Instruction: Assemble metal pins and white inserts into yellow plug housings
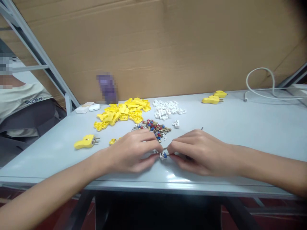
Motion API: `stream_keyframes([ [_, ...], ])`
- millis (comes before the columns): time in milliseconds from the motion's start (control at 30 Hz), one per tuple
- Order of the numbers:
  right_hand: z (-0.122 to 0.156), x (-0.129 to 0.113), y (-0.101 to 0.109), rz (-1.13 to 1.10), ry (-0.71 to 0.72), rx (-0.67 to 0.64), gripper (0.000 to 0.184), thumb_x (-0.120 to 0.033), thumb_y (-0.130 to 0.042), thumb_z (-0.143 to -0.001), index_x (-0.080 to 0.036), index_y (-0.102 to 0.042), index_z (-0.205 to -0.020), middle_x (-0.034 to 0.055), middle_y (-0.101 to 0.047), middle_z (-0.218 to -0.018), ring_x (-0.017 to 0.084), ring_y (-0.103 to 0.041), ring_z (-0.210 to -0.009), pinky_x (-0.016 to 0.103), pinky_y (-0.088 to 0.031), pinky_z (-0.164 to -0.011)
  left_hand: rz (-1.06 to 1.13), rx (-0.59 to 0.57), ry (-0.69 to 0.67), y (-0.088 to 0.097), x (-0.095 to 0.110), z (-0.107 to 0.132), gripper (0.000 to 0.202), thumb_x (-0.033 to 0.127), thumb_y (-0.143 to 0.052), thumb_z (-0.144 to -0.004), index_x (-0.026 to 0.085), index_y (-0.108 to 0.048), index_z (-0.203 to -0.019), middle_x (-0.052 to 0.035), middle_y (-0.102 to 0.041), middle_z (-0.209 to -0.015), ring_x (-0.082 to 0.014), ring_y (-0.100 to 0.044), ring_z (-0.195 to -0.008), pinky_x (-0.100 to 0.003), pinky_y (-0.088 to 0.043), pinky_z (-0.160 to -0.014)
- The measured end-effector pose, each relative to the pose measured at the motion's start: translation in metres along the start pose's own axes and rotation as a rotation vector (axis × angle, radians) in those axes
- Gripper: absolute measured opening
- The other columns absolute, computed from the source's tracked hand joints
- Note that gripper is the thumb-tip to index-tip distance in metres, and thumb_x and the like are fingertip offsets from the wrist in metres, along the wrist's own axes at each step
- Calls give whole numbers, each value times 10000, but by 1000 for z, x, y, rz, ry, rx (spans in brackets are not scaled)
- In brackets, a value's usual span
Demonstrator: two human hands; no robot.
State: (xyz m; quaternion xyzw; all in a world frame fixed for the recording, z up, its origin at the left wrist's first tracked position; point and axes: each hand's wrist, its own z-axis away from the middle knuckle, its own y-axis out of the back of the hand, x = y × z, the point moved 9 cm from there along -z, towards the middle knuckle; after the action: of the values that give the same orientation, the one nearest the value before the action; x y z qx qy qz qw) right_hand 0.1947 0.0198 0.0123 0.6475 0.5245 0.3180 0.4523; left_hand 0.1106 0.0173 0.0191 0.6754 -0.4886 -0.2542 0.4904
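The small white insert, with a blue-tipped pin in it, sits between the two hands, just above the bench and close to its near edge. The left hand pinches it from the left with its fingers curled in. The right hand meets it from the right with its fingertips pressed together on it. Both hands are equally near, and the piece's long axis seems to run left to right, though it is too small to tell for sure. Just beyond the left hand's knuckles lies the pile of pins, with the yellow shells and white inserts farther back. A finished yellow plug lies to the left. Bare bench stretches off to the right.
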Motion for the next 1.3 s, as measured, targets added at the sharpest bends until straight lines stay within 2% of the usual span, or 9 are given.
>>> stream_keyframes([
  [100,0,-1,3,33,-8,50,271,-219,-408,-984,-186,-526,-742,-30,-528,-587,99,-411,-495,258,-270,-503,-2,22,-3,2,0,0,146,175,-501,-921,135,-642,-915,-70,-666,-840,-160,-594,-771,-292,-491,-715],
  [300,1,1,3,48,-9,67,272,-214,-406,-987,-187,-532,-748,-26,-533,-590,97,-411,-493,252,-272,-501,29,59,13,4,-2,1,140,182,-532,-917,122,-658,-901,-67,-662,-827,-154,-596,-761,-283,-488,-703],
  [500,2,-2,14,55,10,174,239,-160,-439,-957,-193,-513,-732,-36,-512,-577,92,-396,-492,242,-278,-497,54,103,17,7,-4,2,143,203,-534,-944,137,-658,-919,-52,-655,-807,-139,-585,-745,-259,-488,-680],
  [833,2,0,13,41,7,167,275,-184,-449,-976,-173,-563,-726,-27,-512,-565,92,-385,-486,257,-262,-495,55,147,-25,12,0,2,125,186,-556,-950,122,-660,-921,-55,-666,-772,-138,-593,-718,-261,-490,-663],
  [1000,3,5,7,-59,-4,96,261,-208,-437,-992,-159,-616,-809,-15,-538,-599,94,-424,-509,239,-294,-502,17,149,-24,8,-2,2,159,225,-545,-974,143,-653,-893,-42,-677,-748,-133,-593,-693,-254,-490,-653],
  [1167,2,12,-1,-173,-21,-6,208,-186,-469,-970,-159,-672,-931,12,-591,-731,99,-476,-578,231,-334,-533,-67,196,-114,5,5,2,158,214,-544,-971,156,-660,-880,-47,-715,-818,-152,-613,-760,-294,-518,-738],
  [1300,0,13,-4,-209,-39,-39,201,-160,-474,-955,-166,-675,-943,10,-585,-757,101,-469,-584,235,-326,-531,-68,206,-112,4,6,1,163,200,-551,-964,147,-670,-866,-65,-700,-847,-151,-601,-772,-295,-524,-743],
])
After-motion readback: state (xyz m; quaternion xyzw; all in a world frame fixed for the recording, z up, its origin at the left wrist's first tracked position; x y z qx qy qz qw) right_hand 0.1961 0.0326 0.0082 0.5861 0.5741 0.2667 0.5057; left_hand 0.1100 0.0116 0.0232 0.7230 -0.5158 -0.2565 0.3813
